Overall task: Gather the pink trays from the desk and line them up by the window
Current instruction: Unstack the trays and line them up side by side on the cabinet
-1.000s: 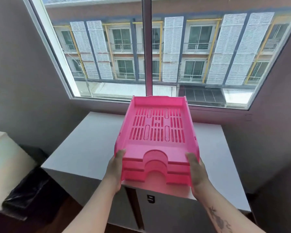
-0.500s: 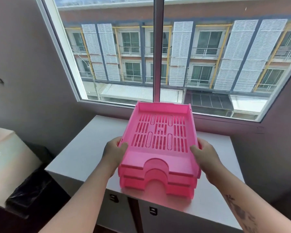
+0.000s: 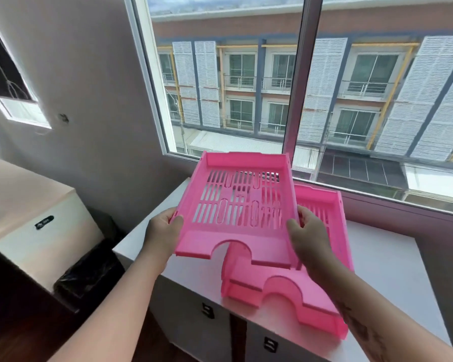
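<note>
- Head view: looking down at a white table (image 3: 382, 259) set against the wall under the window (image 3: 301, 82).
- My left hand (image 3: 162, 231) is closed on the left side wall of the top pink tray (image 3: 236, 210), thumb on the inside of the rim, fingers under it out of sight.
- My right hand (image 3: 306, 236) is closed on the right side wall of the same tray, thumb inside, fingers wrapped outside.
- Top pink tray is held in the air above the table, clear of it, and tilted: far wall raised toward the window, notched front edge dipping toward me. Slotted floor shows the window sill through it.
- Remaining pink trays (image 3: 285, 293) sit on the table, below and to the right of the held one, partly hidden by it and by my right forearm. At least two nested layers show at the arched front cut-out; exact count I cannot tell.
- Stack's far end lies near the window sill; whether it touches the wall I cannot tell.
- Left of the table, lower down: a black bin bag (image 3: 89, 278), then a pale cabinet (image 3: 32, 212) with a small dark label.
- Below the table top, drawer fronts with small dark handles (image 3: 208, 310).
</note>
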The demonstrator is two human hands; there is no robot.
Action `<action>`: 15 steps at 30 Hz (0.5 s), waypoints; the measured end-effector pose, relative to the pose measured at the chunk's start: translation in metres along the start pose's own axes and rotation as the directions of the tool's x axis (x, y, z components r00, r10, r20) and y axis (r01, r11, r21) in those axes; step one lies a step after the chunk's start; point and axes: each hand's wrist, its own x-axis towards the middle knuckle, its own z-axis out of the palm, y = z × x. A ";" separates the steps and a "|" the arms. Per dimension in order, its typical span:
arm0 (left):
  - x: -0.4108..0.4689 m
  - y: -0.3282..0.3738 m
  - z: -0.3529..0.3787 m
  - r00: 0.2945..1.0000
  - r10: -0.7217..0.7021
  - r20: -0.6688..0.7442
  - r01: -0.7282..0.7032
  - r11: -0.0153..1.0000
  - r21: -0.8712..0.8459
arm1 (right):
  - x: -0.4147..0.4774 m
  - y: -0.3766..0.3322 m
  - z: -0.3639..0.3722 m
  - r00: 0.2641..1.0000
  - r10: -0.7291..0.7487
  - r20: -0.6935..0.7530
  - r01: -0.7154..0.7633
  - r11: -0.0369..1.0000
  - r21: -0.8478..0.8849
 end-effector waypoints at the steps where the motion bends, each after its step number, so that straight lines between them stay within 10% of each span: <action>1: 0.006 -0.004 -0.014 1.000 -0.014 -0.017 0.014 1.000 -0.006 | 0.003 -0.004 0.016 1.000 -0.005 0.019 0.005 1.000 0.007; 15: 0.120 -0.113 -0.141 0.986 -0.168 -0.006 0.167 0.982 -0.092 | 0.031 -0.004 0.226 0.995 0.098 -0.012 -0.098 0.978 -0.186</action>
